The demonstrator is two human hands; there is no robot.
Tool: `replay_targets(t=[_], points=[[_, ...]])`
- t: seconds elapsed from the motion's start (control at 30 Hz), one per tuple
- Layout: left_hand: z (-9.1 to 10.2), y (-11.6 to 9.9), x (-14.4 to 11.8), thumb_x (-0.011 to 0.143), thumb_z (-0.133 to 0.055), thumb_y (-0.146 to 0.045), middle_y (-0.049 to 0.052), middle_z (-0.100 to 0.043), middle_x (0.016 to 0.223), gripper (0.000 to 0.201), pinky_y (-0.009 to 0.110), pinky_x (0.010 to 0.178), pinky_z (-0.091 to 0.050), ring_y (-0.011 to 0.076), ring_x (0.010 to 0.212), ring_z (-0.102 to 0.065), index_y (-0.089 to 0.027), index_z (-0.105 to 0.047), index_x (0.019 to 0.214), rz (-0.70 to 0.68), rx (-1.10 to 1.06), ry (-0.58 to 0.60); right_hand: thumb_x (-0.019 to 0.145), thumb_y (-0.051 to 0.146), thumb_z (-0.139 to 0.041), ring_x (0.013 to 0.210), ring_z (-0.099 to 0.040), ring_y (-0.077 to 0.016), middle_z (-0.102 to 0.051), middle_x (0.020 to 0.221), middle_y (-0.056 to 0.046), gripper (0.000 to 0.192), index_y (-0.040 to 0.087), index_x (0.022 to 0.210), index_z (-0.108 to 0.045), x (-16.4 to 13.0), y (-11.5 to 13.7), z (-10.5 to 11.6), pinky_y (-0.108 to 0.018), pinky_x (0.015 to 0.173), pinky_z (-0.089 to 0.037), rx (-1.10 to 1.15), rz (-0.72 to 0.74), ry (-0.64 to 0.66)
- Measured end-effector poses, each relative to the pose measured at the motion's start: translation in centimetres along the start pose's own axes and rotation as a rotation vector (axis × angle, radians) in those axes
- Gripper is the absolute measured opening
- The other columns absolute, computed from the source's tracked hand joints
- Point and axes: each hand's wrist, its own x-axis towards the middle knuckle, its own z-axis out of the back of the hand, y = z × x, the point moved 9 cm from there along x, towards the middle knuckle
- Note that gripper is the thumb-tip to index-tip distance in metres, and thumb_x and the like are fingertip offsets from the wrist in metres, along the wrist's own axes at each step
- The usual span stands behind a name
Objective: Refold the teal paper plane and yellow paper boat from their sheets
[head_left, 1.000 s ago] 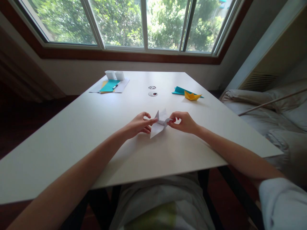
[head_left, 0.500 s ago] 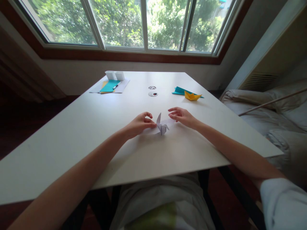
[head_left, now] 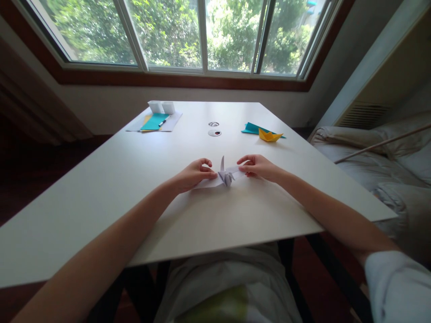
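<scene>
A white origami crane is between my hands, low over the front part of the white table. Its wings spread to both sides, and a thin folded point stands up at its back. My left hand pinches the left wing between thumb and fingers. With thumb and bent fingers, my right hand grips the tip of the right wing. The fingers cover part of each wing.
Beyond my right hand lie a yellow paper boat and a teal folded paper. At the far left are teal paper sheets, a pen and white box-like holders. Round inserts sit mid-table.
My right fingers have closed on the right wing. The crane has turned and lowered slightly, its wings flatter now. My left hand stays at the left wing.
</scene>
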Motion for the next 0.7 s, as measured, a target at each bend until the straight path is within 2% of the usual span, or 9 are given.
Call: replay_targets(t=[0.1,0.17,0.27,0.37,0.5,0.6,0.7], points=[[0.0,0.0,0.1,0.057,-0.076,-0.022,-0.001,-0.064,0.067,0.041,0.02,0.053,-0.038,0.0109,0.057,-0.058,-0.018,-0.045,0.083,-0.003,-0.029,-0.024,0.075,0.032,-0.064,0.074,-0.059,-0.015,-0.066,0.087,-0.005,0.022,0.018,0.091,-0.063,-0.9,3.2,1.1,-0.029,0.065,-0.049,-0.328,0.277,-0.193],[0.4,0.2,0.3,0.057,-0.077,-0.022,-0.001,-0.063,0.065,0.041,0.02,0.051,-0.039,0.0109,0.055,-0.057,-0.018,-0.045,0.083,-0.01,-0.068,-0.063,0.075,0.032,-0.064,0.087,-0.058,-0.0187,-0.065,0.095,-0.006,0.02,0.019,0.09,-0.064,-2.3,5.8,1.1,-0.034,0.076,-0.047,-0.55,0.483,-0.318],[1.1,0.5,0.4,0.057,-0.077,-0.021,-0.001,-0.062,0.064,0.041,0.02,0.049,-0.04,0.0111,0.053,-0.057,-0.018,-0.045,0.084,-0.004,-0.134,-0.14,0.07,0.04,-0.069,0.087,-0.056,-0.0203,-0.065,0.089,-0.005,0.028,0.02,0.088,-0.065,-3.9,8.0,-0.4,-0.035,0.08,-0.043,-0.745,0.651,-0.35],[1.0,0.5,0.4,0.058,-0.076,-0.021,0.0,-0.062,0.064,0.041,0.02,0.048,-0.041,0.0112,0.053,-0.057,-0.018,-0.045,0.084,-0.006,-0.165,-0.163,0.065,0.048,-0.071,0.074,-0.056,-0.0173,-0.065,0.077,-0.003,0.035,0.019,0.085,-0.064,-4.6,8.4,-2.1,-0.031,0.073,-0.043,-0.77,0.681,-0.299],[-0.1,0.4,0.4,0.058,-0.077,-0.019,-0.001,-0.061,0.065,0.039,0.019,0.049,-0.042,0.0111,0.057,-0.059,-0.017,-0.047,0.083,-0.01,-0.162,-0.106,0.073,0.04,-0.066,0.064,-0.053,-0.0126,-0.063,0.068,0.001,0.021,0.019,0.076,-0.062,-4.4,7.9,-2.9,-0.024,0.062,-0.04,-0.72,0.618,-0.302],[-0.3,0.5,0.3,0.062,-0.076,-0.021,-0.001,-0.061,0.066,0.035,0.021,0.054,-0.046,0.01,0.058,-0.059,-0.017,-0.047,0.083,0.009,-0.161,-0.079,0.077,0.035,-0.061,0.057,-0.051,-0.0099,-0.061,0.063,0.001,0.019,0.018,0.068,-0.059,-3.8,7.5,-2.1,-0.022,0.056,-0.037,-0.706,0.553,-0.329],[0.7,0.7,0.4,0.065,-0.074,-0.026,0.002,-0.064,0.072,0.033,0.025,0.06,-0.049,0.0121,0.063,-0.062,-0.017,-0.048,0.084,0.019,-0.139,-0.113,0.075,0.037,-0.062,0.053,-0.049,-0.0096,-0.059,0.059,0.001,0.024,0.017,0.063,-0.057,-3.5,7.5,0.6,-0.021,0.052,-0.035,-0.712,0.502,-0.422]])
